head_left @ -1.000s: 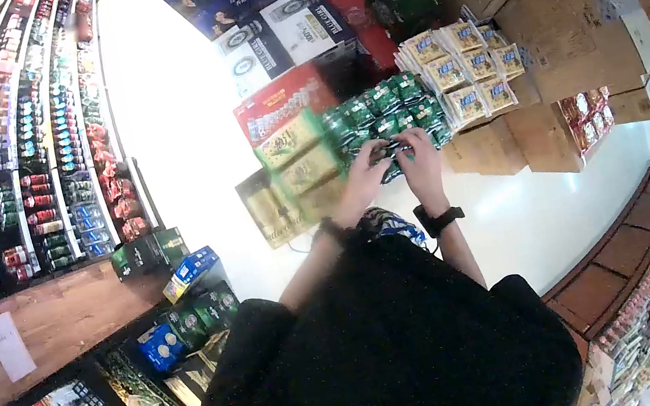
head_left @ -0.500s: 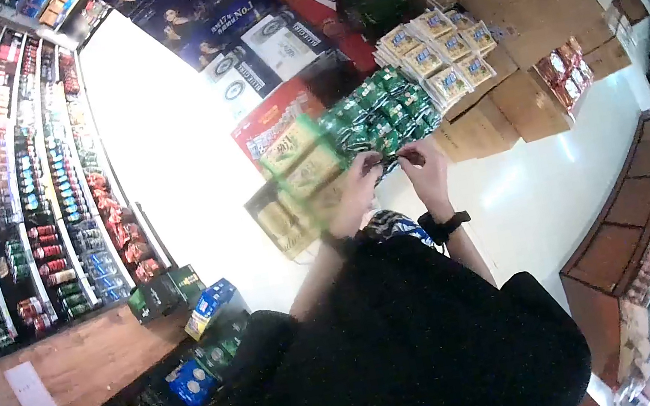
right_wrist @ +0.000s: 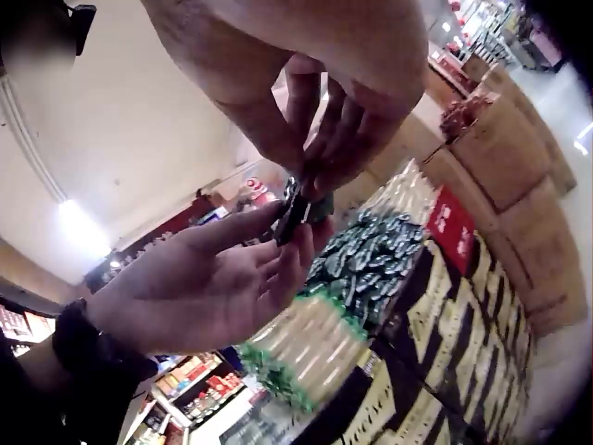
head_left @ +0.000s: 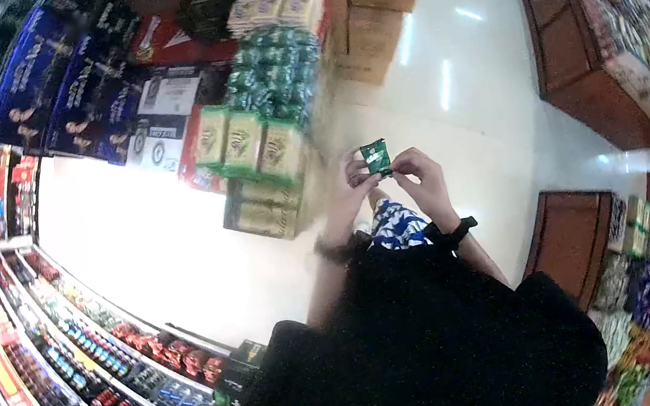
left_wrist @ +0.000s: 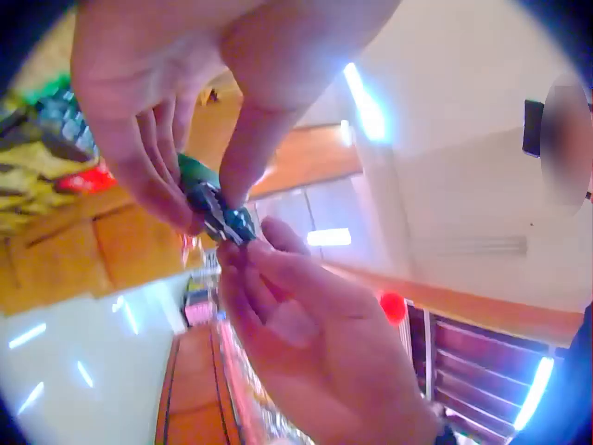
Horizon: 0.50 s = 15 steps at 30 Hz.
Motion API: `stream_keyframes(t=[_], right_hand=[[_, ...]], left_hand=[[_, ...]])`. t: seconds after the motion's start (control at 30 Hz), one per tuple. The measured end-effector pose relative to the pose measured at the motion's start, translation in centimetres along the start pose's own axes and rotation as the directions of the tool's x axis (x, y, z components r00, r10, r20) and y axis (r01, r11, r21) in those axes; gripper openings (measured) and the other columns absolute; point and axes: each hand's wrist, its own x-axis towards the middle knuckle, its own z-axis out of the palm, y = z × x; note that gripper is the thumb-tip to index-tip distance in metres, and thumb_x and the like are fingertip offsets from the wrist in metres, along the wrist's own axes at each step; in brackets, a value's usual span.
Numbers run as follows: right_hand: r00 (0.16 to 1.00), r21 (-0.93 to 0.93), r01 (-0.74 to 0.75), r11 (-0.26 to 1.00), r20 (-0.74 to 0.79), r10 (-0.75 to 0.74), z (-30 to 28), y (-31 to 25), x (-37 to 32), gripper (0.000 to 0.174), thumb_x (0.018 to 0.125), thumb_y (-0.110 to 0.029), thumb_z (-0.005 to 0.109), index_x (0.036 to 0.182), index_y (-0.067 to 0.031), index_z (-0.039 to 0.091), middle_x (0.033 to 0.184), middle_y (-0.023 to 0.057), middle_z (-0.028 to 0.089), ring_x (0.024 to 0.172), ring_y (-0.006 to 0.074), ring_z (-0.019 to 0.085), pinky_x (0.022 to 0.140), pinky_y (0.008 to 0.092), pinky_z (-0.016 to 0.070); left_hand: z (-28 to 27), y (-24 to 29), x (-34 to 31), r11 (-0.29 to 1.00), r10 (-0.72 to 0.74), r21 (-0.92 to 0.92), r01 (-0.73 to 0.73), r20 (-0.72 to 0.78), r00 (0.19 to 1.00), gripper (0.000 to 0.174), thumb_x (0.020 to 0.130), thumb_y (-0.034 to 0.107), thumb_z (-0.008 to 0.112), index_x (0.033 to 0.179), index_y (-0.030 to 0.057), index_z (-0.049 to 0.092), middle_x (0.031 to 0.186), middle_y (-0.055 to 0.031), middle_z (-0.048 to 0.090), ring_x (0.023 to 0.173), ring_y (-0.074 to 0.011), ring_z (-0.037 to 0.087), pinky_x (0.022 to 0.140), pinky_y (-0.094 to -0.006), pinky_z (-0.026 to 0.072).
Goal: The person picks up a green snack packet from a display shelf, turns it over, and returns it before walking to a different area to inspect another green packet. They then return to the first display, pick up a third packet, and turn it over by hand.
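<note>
A small green foil packet (head_left: 375,157) with white print is held up in front of the body, above the floor. My left hand (head_left: 344,199) pinches its left side between thumb and fingers. At its lower right corner, the thumb and fingertips of my right hand (head_left: 426,183) grip the edge. Seen from the left wrist, both hands meet at the packet (left_wrist: 215,206), whose middle is partly covered by fingers. The pile of similar green packets (head_left: 267,74) lies ahead and to the left, apart from both hands.
Beside the green pile lie yellow-wrapped packs in green film (head_left: 247,143) and pale packets (head_left: 275,7). Cardboard boxes (head_left: 374,38) stand behind. Shelves of drinks (head_left: 100,356) run along the left, wooden display counters (head_left: 567,21) on the right. Pale floor (head_left: 466,117) lies between.
Both hands have drawn away from the green pile, the packet now raised between them with its printed face visible. The head view has turned, so the pile sits farther up and left.
</note>
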Motion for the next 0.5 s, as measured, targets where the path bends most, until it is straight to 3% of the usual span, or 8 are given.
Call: stream_keyframes(t=[0.1,0.17,0.2,0.3,0.33,0.43,0.5], right_hand=[[0.985,-0.006,-0.134,0.991,-0.112,0.132,-2.3,0.0,-8.2,0.018,0.084,0.012,0.063,0.099,0.0017,0.063,0.099,0.0057,0.064,0.093,0.0136,0.067,0.084,0.0268,0.055],[0.944,0.105,-0.24,0.965,-0.204,0.258,-3.7,0.7,-13.2,0.02,0.084,0.011,0.063,0.102,0.0005,0.063,0.101,0.005,0.065,0.092,0.0131,0.067,0.084,0.0264,0.0551],[0.943,0.069,-0.21,0.975,-0.251,0.22,-4.4,1.5,-15.4,0.024,0.085,0.008,0.066,0.107,-0.0012,0.062,0.098,0.0051,0.067,0.092,0.0136,0.069,0.081,0.0273,0.0576],[0.846,0.215,-0.379,0.9,-0.315,0.431,-6.2,-0.3,-20.5,0.028,0.084,0.007,0.067,0.11,-0.0014,0.06,0.102,0.0054,0.066,0.09,0.0137,0.069,0.077,0.0264,0.0574],[0.842,0.269,-0.314,0.91,-0.365,0.398,-6.7,-0.2,-22.0,0.041,0.084,0.006,0.069,0.121,-0.0033,0.058,0.108,0.0063,0.067,0.088,0.0141,0.069,0.073,0.0261,0.0568],[0.758,0.269,-0.319,0.909,-0.502,0.415,-8.6,-2.9,-25.8,0.052,0.084,0.005,0.07,0.132,-0.0072,0.055,0.112,0.0066,0.067,0.087,0.0143,0.07,0.072,0.0265,0.0568],[0.754,0.241,-0.291,0.926,-0.538,0.377,-9.9,-1.7,-28.9,0.059,0.083,0.003,0.072,0.138,-0.0097,0.055,0.11,0.0078,0.069,0.086,0.014,0.07,0.073,0.0271,0.0574]], left_hand=[[2.5,-2.4,-3.3,0.988,-0.117,0.118,0.096,0.188,0.975,0.076,0.08,-0.007,0.075,0.145,0.0084,0.041,0.12,-0.011,0.061,0.099,-0.0165,0.064,0.085,-0.0282,0.0545],[4.5,-3.9,-6.0,0.968,-0.193,0.212,0.134,0.288,0.938,0.076,0.079,-0.007,0.076,0.145,0.0091,0.041,0.118,-0.0103,0.061,0.098,-0.0159,0.064,0.083,-0.0274,0.0546],[5.7,-3.5,-7.1,0.963,-0.199,0.242,0.118,0.344,0.918,0.076,0.079,-0.008,0.075,0.145,0.0086,0.042,0.114,-0.0106,0.062,0.096,-0.0161,0.065,0.082,-0.0275,0.0551],[9.3,-4.1,-9.8,0.947,-0.25,0.301,0.109,0.479,0.841,0.076,0.08,-0.008,0.075,0.145,0.009,0.041,0.112,-0.0111,0.062,0.094,-0.0169,0.066,0.081,-0.0281,0.0553],[10.3,-4.8,-10.4,0.943,-0.273,0.311,0.119,0.518,0.81,0.076,0.08,-0.007,0.075,0.146,0.0089,0.041,0.113,-0.0118,0.062,0.093,-0.0169,0.066,0.081,-0.0279,0.0553],[13.7,-6.0,-12.2,0.924,-0.298,0.377,0.067,0.597,0.745,0.076,0.081,-0.007,0.075,0.147,0.0093,0.039,0.113,-0.0124,0.063,0.094,-0.0172,0.067,0.081,-0.0274,0.0553],[16.4,-6.8,-13.6,0.922,-0.302,0.386,0.038,0.652,0.696,0.075,0.082,-0.008,0.073,0.147,0.0094,0.04,0.114,-0.0129,0.063,0.094,-0.0175,0.068,0.081,-0.0277,0.0555]])
